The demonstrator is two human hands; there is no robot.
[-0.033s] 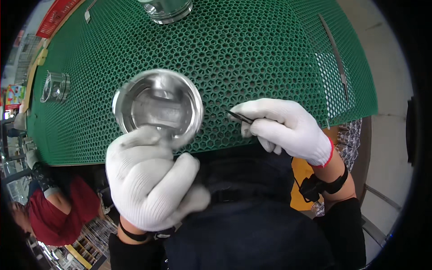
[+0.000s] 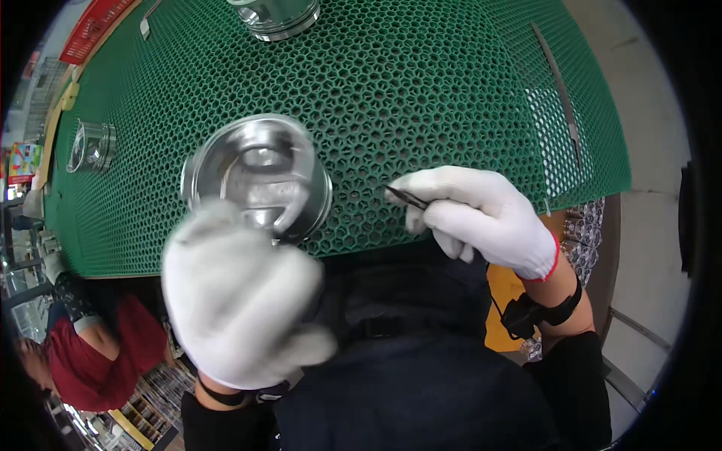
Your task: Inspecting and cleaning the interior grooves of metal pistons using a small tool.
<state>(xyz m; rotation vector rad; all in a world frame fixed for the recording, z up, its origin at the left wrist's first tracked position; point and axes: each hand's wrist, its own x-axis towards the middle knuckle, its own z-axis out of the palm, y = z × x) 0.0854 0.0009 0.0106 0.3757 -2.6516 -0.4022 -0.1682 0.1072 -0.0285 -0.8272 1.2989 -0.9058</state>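
A shiny metal piston (image 2: 267,194), hollow side toward me, is tilted over the green mat. My left hand (image 2: 237,293), in a white knit glove, is closed at its near rim, fingers curled; motion smears the hand and the rim, and the exact contact is blurred. To the right, my gloved right hand (image 2: 474,214) pinches a thin black pointed tool (image 2: 406,197) between thumb and forefinger. The tool's tip points left toward the piston, apart from it. Its exact kind does not show.
The green honeycomb mat (image 2: 421,90) covers the table. Another piston (image 2: 278,19) stands at the far edge, one more (image 2: 94,145) at the left. A long thin metal strip (image 2: 560,90) lies at the right. A person in red (image 2: 105,349) is at lower left.
The piston has tipped and turned in my left hand, showing more of its inner side. That hand has shifted slightly left. My right hand with the black tool has barely moved.
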